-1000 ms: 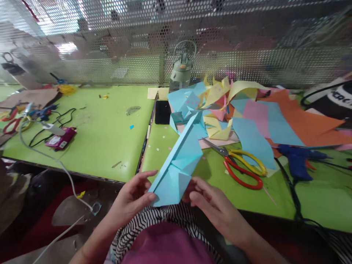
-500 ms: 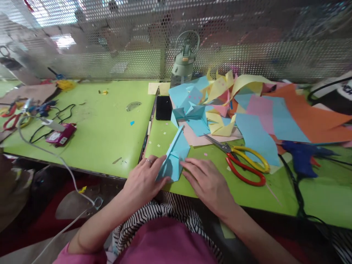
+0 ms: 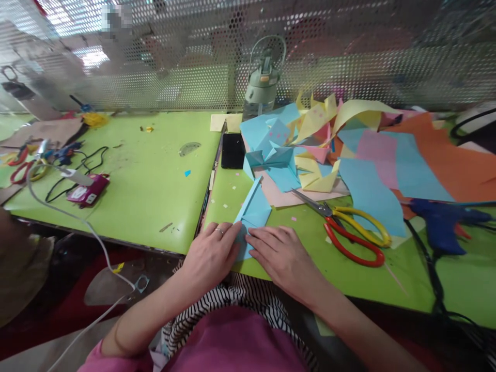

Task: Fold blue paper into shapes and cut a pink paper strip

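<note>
While the loosely curled left grip [image 3: 210, 258] covers blue paper [image 3: 259, 208], the flat right grip [image 3: 284, 260] touches it.

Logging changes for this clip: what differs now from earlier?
The folded blue paper, held up a second ago, has come down onto the green table. The left hand and right hand now rest on its near end. The scissors and black phone stayed put.
</note>
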Demonstrator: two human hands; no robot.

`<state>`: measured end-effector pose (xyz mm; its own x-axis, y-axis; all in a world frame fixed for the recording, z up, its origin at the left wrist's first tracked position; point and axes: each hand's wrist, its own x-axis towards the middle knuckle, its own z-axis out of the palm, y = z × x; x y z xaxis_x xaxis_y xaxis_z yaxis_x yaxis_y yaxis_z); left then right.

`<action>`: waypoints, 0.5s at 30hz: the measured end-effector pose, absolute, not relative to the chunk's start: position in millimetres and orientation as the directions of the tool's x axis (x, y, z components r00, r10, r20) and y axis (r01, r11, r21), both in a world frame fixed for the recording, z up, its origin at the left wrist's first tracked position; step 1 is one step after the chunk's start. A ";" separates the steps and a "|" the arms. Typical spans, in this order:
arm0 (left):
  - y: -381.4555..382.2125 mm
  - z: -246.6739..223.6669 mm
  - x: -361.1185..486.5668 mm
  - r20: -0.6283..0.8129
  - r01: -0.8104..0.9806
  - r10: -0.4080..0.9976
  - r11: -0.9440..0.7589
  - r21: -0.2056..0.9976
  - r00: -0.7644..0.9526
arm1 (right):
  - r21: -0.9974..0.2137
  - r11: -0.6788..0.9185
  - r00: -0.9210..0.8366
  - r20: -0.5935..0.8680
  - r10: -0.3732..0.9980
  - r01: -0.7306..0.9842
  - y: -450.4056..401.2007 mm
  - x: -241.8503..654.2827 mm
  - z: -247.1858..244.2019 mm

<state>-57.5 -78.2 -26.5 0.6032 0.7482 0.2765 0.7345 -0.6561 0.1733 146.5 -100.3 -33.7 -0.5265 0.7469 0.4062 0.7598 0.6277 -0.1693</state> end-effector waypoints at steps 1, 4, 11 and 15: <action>-78.2 -26.5 -56.6 0.264 0.725 0.731 -0.675 0.140 0.629 | -0.177 0.631 -0.536 0.387 0.750 0.756 -100.4 147.3 -32.3; -77.7 -25.4 -54.1 0.183 0.721 0.719 -0.690 0.068 0.671 | -0.246 0.636 -0.546 0.347 0.762 0.732 -100.6 152.9 -27.3; -76.9 -20.7 -51.5 0.122 0.737 0.734 -0.675 0.026 0.668 | -0.426 0.326 -0.210 0.297 0.932 0.844 -96.8 170.0 -25.8; -77.4 -21.0 -52.3 0.129 0.746 0.746 -0.663 0.056 0.654 | -0.496 0.247 -0.191 0.161 0.968 0.832 -95.3 162.7 -24.7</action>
